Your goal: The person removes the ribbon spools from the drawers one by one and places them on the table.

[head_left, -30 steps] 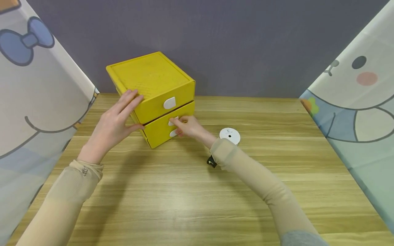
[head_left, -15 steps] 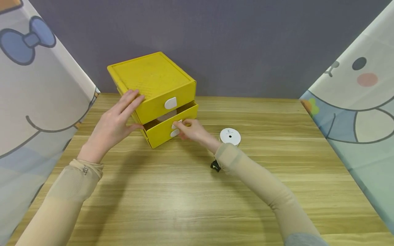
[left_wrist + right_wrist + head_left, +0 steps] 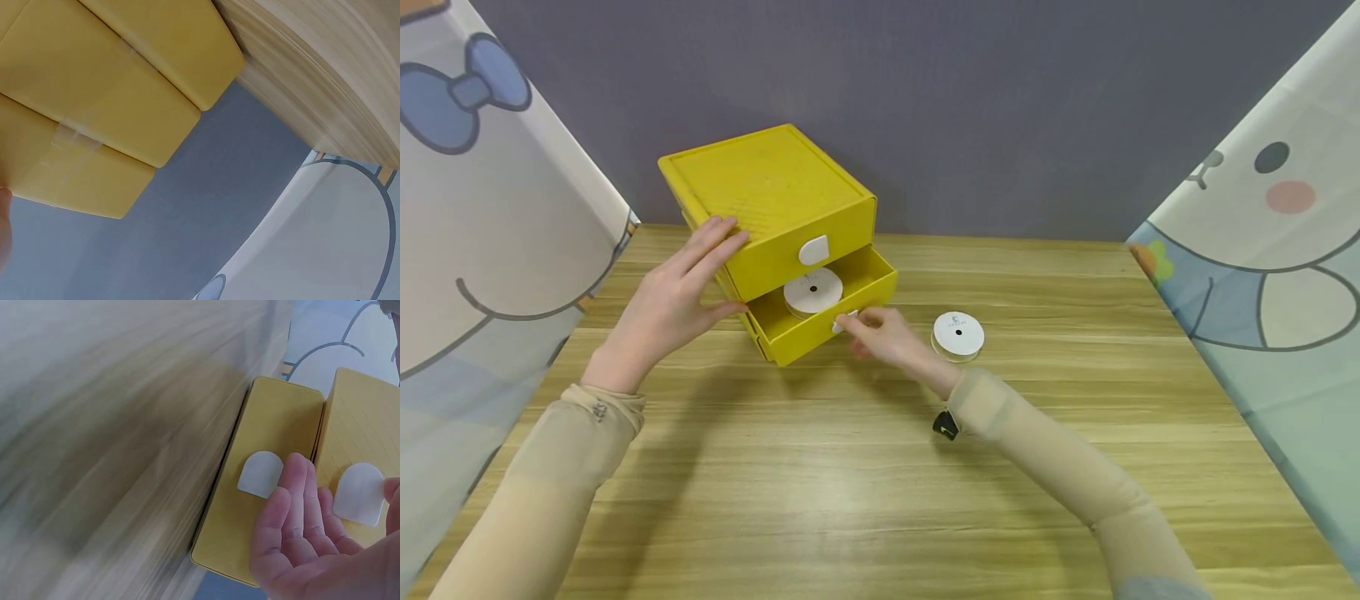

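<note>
A yellow drawer cabinet (image 3: 767, 187) stands at the back left, its middle drawer (image 3: 872, 292) pulled partway out. Inside that drawer lies a white spool (image 3: 815, 292) with a small dark centre hole. My right hand (image 3: 895, 337) pinches the drawer's white handle (image 3: 360, 494) between thumb and fingers. The bottom drawer (image 3: 275, 422) is closed, with a white handle (image 3: 261, 474) of its own close to my fingertips. My left hand (image 3: 662, 304) rests on the cabinet's left front edge, fingers on top and thumb lower at the corner. Only a fingertip of it shows in the left wrist view.
A second white spool (image 3: 958, 335) lies flat on the wooden table (image 3: 820, 483), right of the cabinet. A small black device (image 3: 945, 425) shows at my right wrist. A grey wall (image 3: 1000, 117) rises behind, with printed cloth panels (image 3: 1292, 250) on both sides.
The middle drawer has slid out toward me, from closed to partly open, with my right hand drawing its handle. The spool inside has come into view. My left hand has stayed in place.
</note>
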### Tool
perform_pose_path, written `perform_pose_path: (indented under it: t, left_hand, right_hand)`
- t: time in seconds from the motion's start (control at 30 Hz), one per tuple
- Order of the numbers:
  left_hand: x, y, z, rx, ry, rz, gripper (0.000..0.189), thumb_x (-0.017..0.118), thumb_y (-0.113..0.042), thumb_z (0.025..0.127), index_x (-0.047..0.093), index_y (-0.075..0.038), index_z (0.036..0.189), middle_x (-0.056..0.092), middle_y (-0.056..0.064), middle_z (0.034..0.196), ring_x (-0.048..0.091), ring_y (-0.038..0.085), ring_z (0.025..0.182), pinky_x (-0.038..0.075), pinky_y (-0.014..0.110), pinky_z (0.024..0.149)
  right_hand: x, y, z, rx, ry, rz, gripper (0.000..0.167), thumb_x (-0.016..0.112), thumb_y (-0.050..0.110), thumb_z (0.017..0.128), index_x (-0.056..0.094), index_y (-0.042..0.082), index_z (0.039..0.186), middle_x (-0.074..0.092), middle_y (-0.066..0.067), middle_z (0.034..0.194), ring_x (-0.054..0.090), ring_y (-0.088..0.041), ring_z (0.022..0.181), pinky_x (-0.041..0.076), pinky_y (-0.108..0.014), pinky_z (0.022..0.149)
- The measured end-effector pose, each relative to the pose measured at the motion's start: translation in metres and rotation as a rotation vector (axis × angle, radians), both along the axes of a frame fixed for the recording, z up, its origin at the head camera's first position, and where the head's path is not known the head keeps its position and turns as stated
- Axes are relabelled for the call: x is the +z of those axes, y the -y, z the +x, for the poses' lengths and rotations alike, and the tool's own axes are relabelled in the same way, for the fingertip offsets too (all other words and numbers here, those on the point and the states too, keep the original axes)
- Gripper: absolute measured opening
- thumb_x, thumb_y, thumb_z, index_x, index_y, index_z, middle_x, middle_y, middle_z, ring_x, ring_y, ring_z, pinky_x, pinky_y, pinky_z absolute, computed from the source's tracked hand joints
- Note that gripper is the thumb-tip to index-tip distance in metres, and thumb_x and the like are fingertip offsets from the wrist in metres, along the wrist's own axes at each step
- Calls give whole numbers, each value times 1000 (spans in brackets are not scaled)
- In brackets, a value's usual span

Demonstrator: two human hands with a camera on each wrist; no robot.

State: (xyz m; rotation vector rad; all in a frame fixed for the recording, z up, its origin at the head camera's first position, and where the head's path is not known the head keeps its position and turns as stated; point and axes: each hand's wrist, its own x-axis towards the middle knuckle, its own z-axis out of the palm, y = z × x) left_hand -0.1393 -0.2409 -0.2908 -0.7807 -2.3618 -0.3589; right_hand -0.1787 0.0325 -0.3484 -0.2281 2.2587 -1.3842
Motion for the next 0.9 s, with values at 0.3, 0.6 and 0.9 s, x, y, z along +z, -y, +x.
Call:
perform_pose_path:
  t: [0.3,0.6,0.9]
  left_hand:
    - [-1,3,0,-2,1,3,97,88,2,58,43,-4,143,42,14,150,39,32,140,40,40,113]
    - [0,3,-1,-17,-17,3,96,89,1,57,44,-4,142,44,14,149,41,33,139,39,37,114]
    - [0,3,-3,-30,-22,10,95,90,-1,57,46,-3,141,46,14,147,42,32,138,37,30,116]
  right_hand:
    - [-1,-13,12,0,-23,31,45,56,47,94,66,5,106,72,-12,93,69,-23,81,59,-43,85]
    - [-2,-27,29,-19,19,1,40,58,43,93,66,5,103,72,-15,94,69,-30,86,61,-47,69]
    - [-3,-39,43,-31,8,6,38,58,41,93,65,4,100,74,-8,88,70,-23,80,59,-40,73]
